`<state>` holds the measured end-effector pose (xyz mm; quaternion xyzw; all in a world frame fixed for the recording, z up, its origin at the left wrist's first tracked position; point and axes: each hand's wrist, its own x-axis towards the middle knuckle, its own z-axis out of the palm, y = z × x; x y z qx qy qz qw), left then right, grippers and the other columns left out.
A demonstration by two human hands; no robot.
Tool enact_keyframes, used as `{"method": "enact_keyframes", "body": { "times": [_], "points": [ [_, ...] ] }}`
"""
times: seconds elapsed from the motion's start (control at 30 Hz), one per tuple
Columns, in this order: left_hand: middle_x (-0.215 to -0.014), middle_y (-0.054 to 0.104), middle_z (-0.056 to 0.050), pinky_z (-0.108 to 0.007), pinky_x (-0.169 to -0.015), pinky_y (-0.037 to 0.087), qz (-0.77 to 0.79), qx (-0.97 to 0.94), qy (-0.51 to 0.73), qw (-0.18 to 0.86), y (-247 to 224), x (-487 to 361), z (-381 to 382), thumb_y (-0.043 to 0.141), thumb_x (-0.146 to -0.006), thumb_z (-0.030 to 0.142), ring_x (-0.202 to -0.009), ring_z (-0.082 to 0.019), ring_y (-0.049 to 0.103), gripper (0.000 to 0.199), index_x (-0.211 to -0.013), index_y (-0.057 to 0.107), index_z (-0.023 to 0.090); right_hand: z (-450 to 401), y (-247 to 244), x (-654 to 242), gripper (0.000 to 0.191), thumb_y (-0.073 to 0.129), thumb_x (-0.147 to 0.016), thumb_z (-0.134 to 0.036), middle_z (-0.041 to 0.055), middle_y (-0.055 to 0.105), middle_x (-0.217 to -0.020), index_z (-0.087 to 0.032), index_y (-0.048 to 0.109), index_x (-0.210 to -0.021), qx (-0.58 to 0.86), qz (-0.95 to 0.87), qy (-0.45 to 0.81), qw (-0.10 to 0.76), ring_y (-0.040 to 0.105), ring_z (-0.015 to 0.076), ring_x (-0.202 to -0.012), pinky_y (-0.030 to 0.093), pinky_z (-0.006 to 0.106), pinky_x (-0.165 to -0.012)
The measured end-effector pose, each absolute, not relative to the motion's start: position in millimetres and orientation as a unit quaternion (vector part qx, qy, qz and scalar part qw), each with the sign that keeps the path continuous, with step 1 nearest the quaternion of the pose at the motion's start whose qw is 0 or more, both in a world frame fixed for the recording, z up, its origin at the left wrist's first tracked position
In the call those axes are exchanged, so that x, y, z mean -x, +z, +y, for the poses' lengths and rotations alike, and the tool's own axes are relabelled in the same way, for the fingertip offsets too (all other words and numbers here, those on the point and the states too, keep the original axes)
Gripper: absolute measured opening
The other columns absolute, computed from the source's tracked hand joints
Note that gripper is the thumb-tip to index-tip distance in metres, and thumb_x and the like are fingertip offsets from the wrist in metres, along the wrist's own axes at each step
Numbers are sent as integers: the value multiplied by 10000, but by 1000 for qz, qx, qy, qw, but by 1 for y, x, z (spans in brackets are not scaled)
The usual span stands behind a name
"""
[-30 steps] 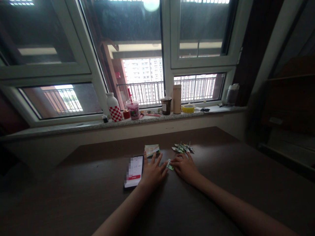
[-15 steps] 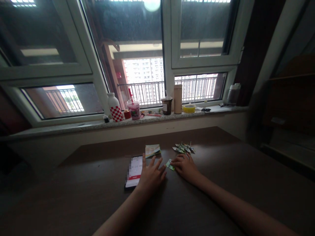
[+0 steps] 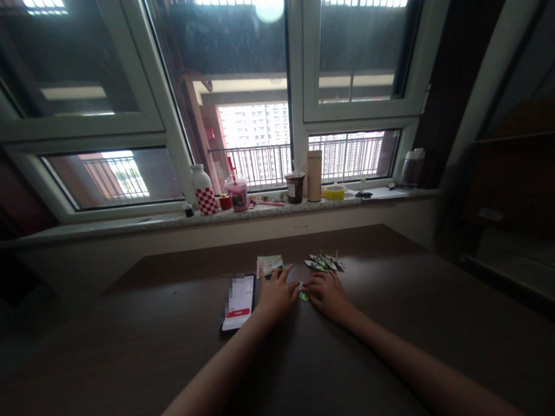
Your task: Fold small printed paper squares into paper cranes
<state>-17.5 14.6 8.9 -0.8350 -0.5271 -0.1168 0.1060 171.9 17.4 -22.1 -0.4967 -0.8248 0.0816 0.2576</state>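
A small green and white piece of paper [image 3: 303,296] lies on the table between my two hands, partly covered by fingers. My left hand [image 3: 277,294] has its fingers spread, and its thumb reaches the paper's left side. On the right side, the bent fingers of my right hand [image 3: 328,293] press and hold the paper against the table. Just beyond the right hand sits a pile of folded paper pieces [image 3: 324,262] with pointed ends. A stack of flat paper sheets [image 3: 267,263] lies behind my left fingertips.
A phone [image 3: 238,306] with a lit screen lies left of my left hand on the dark table [image 3: 143,346]. Along the windowsill [image 3: 169,219] stand a checkered bottle [image 3: 205,193], drink cups, a tan flask [image 3: 314,176], yellow tape [image 3: 333,192] and scissors [image 3: 363,195].
My left hand has moved right and slightly away from me, nearer the right hand, uncovering more of the phone. Less of the green paper shows. The right hand stays nearly in place.
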Motion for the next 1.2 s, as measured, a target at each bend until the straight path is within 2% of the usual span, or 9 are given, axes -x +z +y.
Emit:
{"method": "enact_keyframes", "body": {
  "times": [0.1, 0.27, 0.57, 0.93, 1.2],
  "points": [
    [-1506, 445, -5, -790, -1057, 120, -519, 836, -126, 128, 7, 17, 17, 401, -956, 486, -1317, -337, 438, 341, -1175, 656, 427, 17, -22, -171, 255, 539, -908, -302, -3, 716, -1147, -360, 719, -1078, 499, -824, 75, 256, 484, 273, -1245, 132, 592, -1133],
    [-1423, 543, 10, -744, -1117, 39, -476, 848, -149, 181, 5, 17, 15, 413, -961, 469, -1271, -309, 485, 329, -1149, 674, 401, 15, -21, -170, 269, 523, -915, -291, 8, 711, -1160, -359, 712, -1093, 497, -828, 60, 255, 488, 276, -1236, 134, 601, -1123],
    [-1357, 598, 6, -711, -1142, -55, -445, 860, -155, 197, 6, 23, 8, 405, -972, 444, -1242, -283, 509, 341, -1185, 657, 361, 11, -14, -170, 265, 525, -917, -294, -7, 715, -1148, -380, 710, -1086, 498, -831, 31, 246, 511, 255, -1187, 111, 592, -1121],
    [-1275, 646, 2, -691, -1151, -43, -449, 856, -158, 203, 2, 35, -7, 427, -963, 453, -1209, -271, 528, 315, -1126, 675, 347, 9, -12, -169, 263, 522, -921, -316, -14, 715, -1140, -387, 706, -1095, 503, -830, 32, 237, 501, 255, -1185, 87, 589, -1124],
    [-1250, 651, -6, -677, -1157, 15, -462, 851, -162, 190, 5, 40, -18, 466, -950, 432, -1184, -263, 542, 284, -1124, 681, 365, 11, -16, -170, 261, 515, -922, -304, 5, 716, -1138, -366, 713, -1082, 496, -828, 45, 257, 504, 253, -1174, 90, 588, -1121]
  ]
}}
